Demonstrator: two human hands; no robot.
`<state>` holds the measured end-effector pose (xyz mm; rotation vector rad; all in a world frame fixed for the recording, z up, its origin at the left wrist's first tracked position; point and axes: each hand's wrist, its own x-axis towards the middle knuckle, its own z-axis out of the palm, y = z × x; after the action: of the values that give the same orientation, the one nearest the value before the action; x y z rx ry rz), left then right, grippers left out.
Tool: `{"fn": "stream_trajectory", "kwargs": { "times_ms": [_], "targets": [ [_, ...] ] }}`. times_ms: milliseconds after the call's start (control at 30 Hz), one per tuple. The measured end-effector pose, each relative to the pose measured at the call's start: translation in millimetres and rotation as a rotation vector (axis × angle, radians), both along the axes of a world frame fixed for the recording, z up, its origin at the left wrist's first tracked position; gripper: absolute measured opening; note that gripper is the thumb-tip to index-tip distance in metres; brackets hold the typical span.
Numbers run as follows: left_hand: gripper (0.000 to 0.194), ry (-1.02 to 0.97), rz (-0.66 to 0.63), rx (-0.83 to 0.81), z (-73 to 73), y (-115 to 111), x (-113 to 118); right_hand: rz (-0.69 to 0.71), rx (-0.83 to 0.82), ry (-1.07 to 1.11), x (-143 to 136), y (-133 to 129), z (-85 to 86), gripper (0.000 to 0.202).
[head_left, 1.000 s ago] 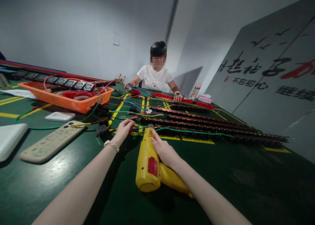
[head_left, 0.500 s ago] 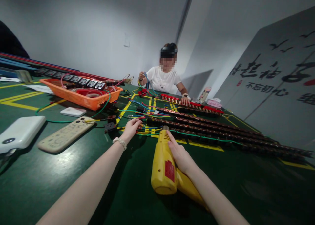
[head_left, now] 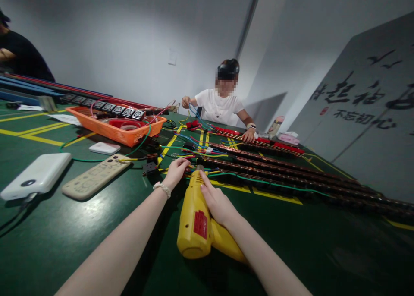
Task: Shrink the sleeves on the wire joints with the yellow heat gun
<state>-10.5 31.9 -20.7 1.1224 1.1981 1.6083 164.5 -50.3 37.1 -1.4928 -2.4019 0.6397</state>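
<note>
My right hand [head_left: 220, 202] is wrapped round a yellow heat gun [head_left: 189, 227] with a red label on its body. Its metal nozzle [head_left: 200, 168] points away from me, close to my left fingertips. My left hand [head_left: 174, 174], with a pale band at the wrist, has its fingers pinched at thin coloured wires [head_left: 191, 166]; the exact grip is partly hidden. These wires lie by the near ends of long dark strips [head_left: 258, 171]. One green wire [head_left: 274, 180] runs along the nearest strip.
An orange basket [head_left: 113, 134] holds parts at left. Nearer are a phone [head_left: 97, 178], a white power bank [head_left: 37, 175], a white case [head_left: 104, 148] and a black block [head_left: 149, 168]. Across the green table a co-worker [head_left: 223, 104] handles wires; another person [head_left: 26, 54] is far left.
My right hand has brought the heat gun leftward, its nozzle now nearer my left fingers. My left hand keeps about the same place among the wires. The view has turned slightly left.
</note>
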Motion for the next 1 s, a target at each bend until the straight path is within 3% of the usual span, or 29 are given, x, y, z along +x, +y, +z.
{"fn": "stream_trajectory", "kwargs": {
  "times_ms": [267, 600, 1000],
  "targets": [
    [0.024, 0.171, 0.063, 0.075, -5.1, 4, -5, 0.085, 0.020, -0.004, -20, -5, 2.8, 0.059],
    [0.026, 0.182, 0.024, 0.112, -9.2, 6, -7, 0.082, -0.014, -0.018, -18, -4, 4.6, 0.063],
    [0.030, 0.114, -0.023, 0.084, -12.9, 11, -6, -0.019, -0.068, 0.179, 31, 13, -8.2, 0.058]
  ]
}}
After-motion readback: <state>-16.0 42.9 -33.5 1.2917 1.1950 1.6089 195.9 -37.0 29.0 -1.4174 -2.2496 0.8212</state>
